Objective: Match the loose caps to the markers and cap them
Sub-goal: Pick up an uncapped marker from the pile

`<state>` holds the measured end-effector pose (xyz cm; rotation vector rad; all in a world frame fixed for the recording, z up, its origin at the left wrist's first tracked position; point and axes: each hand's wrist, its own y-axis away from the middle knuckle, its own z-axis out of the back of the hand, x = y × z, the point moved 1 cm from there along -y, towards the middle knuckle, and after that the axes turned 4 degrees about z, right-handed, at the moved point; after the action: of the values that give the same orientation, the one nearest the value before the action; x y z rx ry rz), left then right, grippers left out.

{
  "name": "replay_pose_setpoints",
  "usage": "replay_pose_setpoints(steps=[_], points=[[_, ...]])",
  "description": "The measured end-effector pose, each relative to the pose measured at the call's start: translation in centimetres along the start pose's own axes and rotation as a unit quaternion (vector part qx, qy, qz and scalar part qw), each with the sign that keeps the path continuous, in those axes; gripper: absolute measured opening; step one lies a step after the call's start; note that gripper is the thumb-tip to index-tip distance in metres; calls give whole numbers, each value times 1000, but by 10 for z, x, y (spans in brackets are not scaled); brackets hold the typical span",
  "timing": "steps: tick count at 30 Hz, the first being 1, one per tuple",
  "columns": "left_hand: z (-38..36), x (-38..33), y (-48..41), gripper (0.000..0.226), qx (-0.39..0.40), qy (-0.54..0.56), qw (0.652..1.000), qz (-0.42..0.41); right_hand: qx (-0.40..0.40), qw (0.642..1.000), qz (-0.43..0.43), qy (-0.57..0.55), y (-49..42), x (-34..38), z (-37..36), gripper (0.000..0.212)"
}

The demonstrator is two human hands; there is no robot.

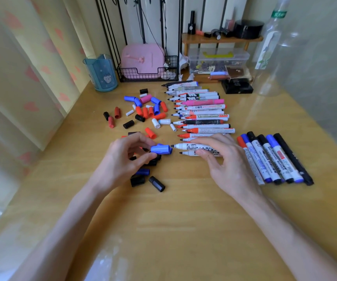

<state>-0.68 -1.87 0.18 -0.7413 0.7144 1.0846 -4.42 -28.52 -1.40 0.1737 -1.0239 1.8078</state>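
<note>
My left hand [123, 159] pinches a blue cap [161, 149], its open end facing the tip of a white marker [185, 146]. My right hand [220, 159] grips that uncapped marker's barrel near the front of a row of several uncapped markers [202, 110]. The cap's mouth sits just short of the tip. Loose caps [145, 110] in red, blue, black, white and pink lie scattered left of the row. Black caps [157, 183] and another blue one [143, 171] lie under and below my left hand. Several capped markers [275, 157] lie in a group to the right.
A blue cup [102, 73], a wire tray with a pink item [143, 63], a clear box [218, 59] under a small wooden shelf [222, 39], a black box [237, 86] and a clear bottle [271, 47] stand along the back of the wooden table [183, 220].
</note>
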Motion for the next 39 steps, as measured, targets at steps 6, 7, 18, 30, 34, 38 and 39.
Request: replay_pose_setpoints(steps=[6, 7, 18, 30, 34, 38, 39], points=[[-8, -2, 4, 16, 20, 47, 999, -7, 23, 999, 26, -2, 2, 8, -6, 26], [-11, -3, 5, 15, 20, 55, 998, -13, 27, 999, 30, -4, 3, 9, -8, 25], [-9, -1, 4, 15, -20, -59, 996, -70, 62, 998, 14, -26, 3, 8, -11, 23], [56, 56, 2, 16, -156, -185, 968, 60, 91, 989, 15, 116, 5, -9, 2, 21], [55, 58, 1, 13, -158, -178, 964, 120, 109, 987, 5, 121, 6, -12, 4, 22], [60, 59, 2, 15, -149, -173, 964, 139, 73, 990, -29, 113, 3, -16, 9, 17], [63, 59, 3, 15, -151, -172, 963, 143, 59, 991, -37, 118, 2, -19, 10, 16]])
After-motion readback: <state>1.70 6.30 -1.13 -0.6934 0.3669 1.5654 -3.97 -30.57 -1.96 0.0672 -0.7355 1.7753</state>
